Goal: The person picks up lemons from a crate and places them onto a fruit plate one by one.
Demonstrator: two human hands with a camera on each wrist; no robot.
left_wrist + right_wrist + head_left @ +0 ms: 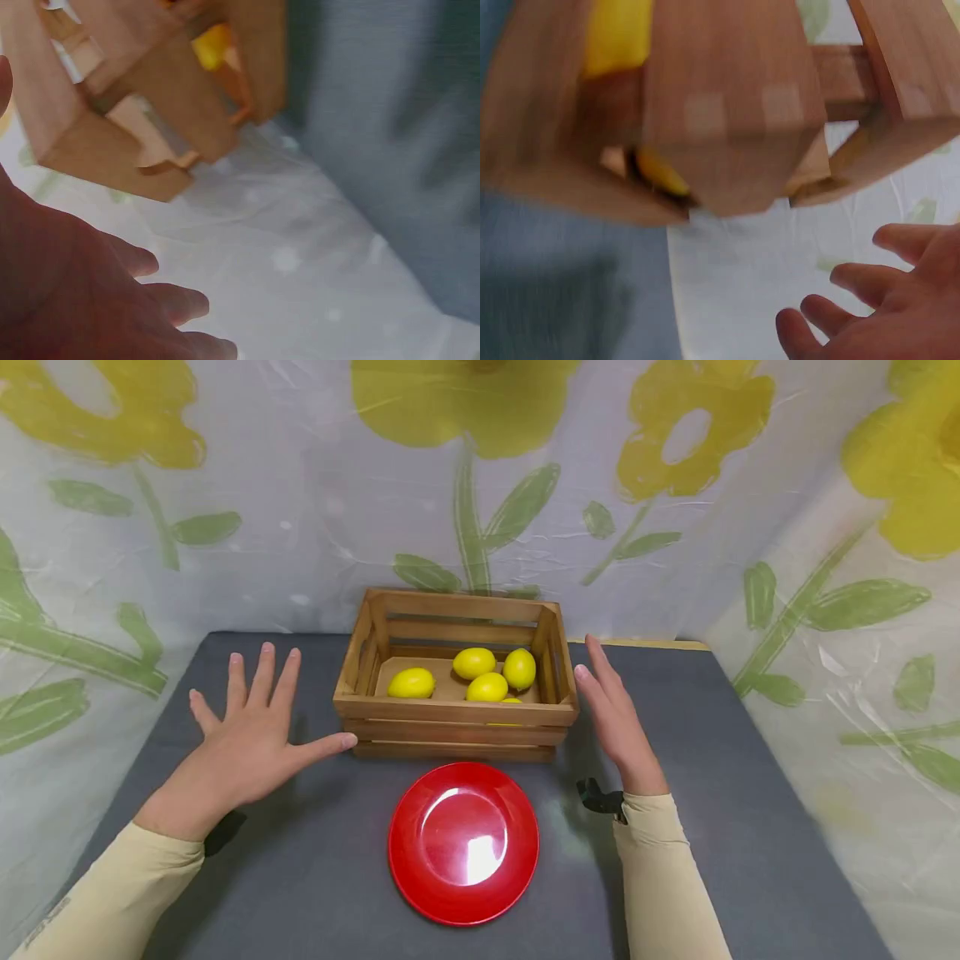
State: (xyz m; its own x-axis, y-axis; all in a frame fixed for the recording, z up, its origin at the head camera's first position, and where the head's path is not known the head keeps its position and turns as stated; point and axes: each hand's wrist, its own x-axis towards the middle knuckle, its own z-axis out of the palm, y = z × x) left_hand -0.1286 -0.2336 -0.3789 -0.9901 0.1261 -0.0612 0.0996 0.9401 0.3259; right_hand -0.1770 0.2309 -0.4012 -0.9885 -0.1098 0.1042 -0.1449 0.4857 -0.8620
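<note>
A slatted wooden crate (457,713) stands toward the back of the dark table, with several yellow lemons (411,683) inside it. In front of the crate lies a round red plate (463,893). My left hand (251,747) is spread wide to the left of the crate, its thumb tip overlapping the front left corner in the head view. To the right of the crate my right hand (617,718) is held with straight fingers, palm turned toward the crate's side. Both hands hold nothing. The wrist views show the crate's slats (172,90) close by each palm.
The dark grey table (315,877) ends at the back against a white curtain (300,527) printed with yellow flowers and green leaves. This curtain also runs along the left and right sides. Dark wrist straps (600,797) sit at the cuffs of the beige sleeves (667,885).
</note>
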